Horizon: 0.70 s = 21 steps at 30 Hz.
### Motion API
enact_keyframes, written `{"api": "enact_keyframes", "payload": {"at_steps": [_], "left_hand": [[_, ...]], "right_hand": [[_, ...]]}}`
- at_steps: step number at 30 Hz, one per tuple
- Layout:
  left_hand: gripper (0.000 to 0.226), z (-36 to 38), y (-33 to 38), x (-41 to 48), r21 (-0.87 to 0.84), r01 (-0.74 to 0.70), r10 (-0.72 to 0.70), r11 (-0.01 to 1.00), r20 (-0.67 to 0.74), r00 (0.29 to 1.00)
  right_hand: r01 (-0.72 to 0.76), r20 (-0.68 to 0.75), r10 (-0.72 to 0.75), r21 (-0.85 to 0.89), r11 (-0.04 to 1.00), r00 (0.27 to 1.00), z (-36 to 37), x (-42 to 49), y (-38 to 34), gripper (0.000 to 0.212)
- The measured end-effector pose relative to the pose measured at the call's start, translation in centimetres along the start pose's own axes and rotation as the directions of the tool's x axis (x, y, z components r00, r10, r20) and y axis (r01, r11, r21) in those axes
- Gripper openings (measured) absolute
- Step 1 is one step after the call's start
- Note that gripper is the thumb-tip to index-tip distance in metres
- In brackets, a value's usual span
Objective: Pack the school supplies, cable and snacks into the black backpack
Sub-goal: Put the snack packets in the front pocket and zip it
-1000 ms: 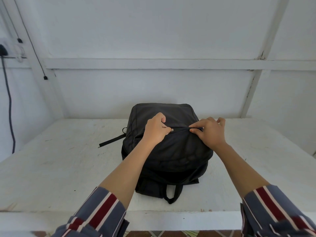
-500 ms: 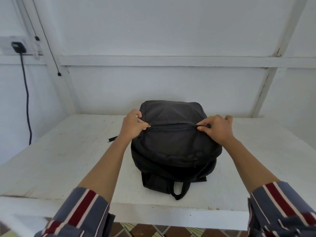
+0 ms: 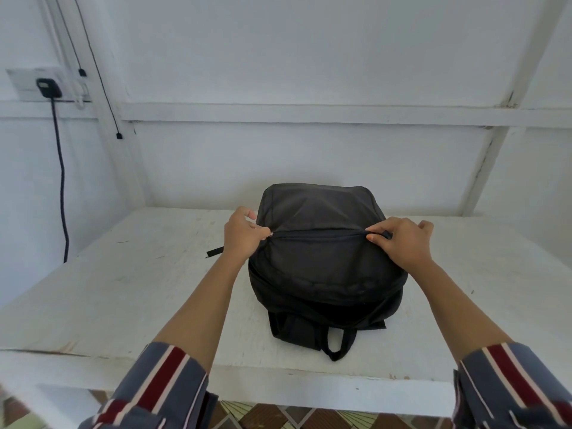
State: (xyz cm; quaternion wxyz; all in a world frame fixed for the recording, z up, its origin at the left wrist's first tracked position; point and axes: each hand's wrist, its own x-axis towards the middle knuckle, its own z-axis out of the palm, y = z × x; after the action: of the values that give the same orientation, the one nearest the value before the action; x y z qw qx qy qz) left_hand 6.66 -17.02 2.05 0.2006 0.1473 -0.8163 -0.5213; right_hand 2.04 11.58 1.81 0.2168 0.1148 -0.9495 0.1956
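Note:
The black backpack (image 3: 322, 255) lies flat on the white table (image 3: 130, 292), its carry loop toward me. A zip line runs across its top face and looks closed along its whole length. My left hand (image 3: 243, 232) pinches the small metal zip pull (image 3: 271, 234) at the left end of that line. My right hand (image 3: 399, 243) pinches the fabric at the right end of the zip. No school supplies, cable or snacks are in sight.
A black strap end (image 3: 215, 252) sticks out from the bag's left side. A wall socket with a black plug (image 3: 48, 88) and hanging cable (image 3: 62, 181) is at the far left. White walls stand close behind and on both sides.
My left hand has drawn the zip pull leftward from the middle of the bag to its left end. My right hand kept its pinch on the right end.

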Motion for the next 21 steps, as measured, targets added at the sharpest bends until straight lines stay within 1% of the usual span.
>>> {"api": "enact_keyframes", "payload": {"at_steps": [2, 4, 6, 8, 11, 16, 19, 21], "left_hand": [[0.030, 0.2, -0.3, 0.1, -0.069, 0.071, -0.070, 0.995, 0.021, 0.997], [0.023, 0.2, -0.6, 0.1, -0.119, 0.116, -0.109, 0.986, 0.066, 0.992], [0.016, 0.3, -0.7, 0.1, -0.166, 0.134, -0.122, 0.977, 0.080, 0.989], [0.014, 0.4, -0.7, 0.2, -0.185, 0.129, -0.119, 0.974, 0.068, 0.991], [0.014, 0.6, -0.6, 0.2, -0.144, 0.097, -0.088, 0.985, 0.065, 0.994], [0.015, 0.9, -0.6, 0.0, -0.031, -0.026, 0.030, 0.999, 0.135, 0.990], [0.018, 1.0, -0.3, -0.3, 0.026, -0.103, 0.099, 0.994, 0.112, 0.989], [0.018, 1.2, 0.1, -0.4, 0.040, -0.165, 0.161, 0.985, 0.080, 0.984]], "right_hand": [[-0.012, 0.051, 0.012, 0.013, 1.000, 0.999, 0.0, 0.0, 0.1, 0.014], [-0.022, 0.096, 0.014, 0.074, 0.997, 0.995, 0.0, -0.1, 0.2, 0.016], [-0.029, 0.117, 0.012, 0.147, 0.989, 0.993, -0.1, -0.3, 0.3, 0.019], [-0.040, 0.128, 0.015, 0.192, 0.981, 0.992, -0.2, -0.7, 0.1, 0.023], [-0.070, 0.118, 0.044, 0.227, 0.971, 0.992, -0.2, -1.1, -0.4, 0.029], [-0.086, 0.068, 0.069, 0.293, 0.952, 0.995, 0.0, -1.3, -1.2, 0.032], [-0.111, 0.073, 0.090, 0.368, 0.923, 0.993, 0.1, -1.4, -1.2, 0.032], [-0.154, 0.052, 0.146, 0.433, 0.888, 0.988, 0.0, -1.4, -0.9, 0.032]]}}
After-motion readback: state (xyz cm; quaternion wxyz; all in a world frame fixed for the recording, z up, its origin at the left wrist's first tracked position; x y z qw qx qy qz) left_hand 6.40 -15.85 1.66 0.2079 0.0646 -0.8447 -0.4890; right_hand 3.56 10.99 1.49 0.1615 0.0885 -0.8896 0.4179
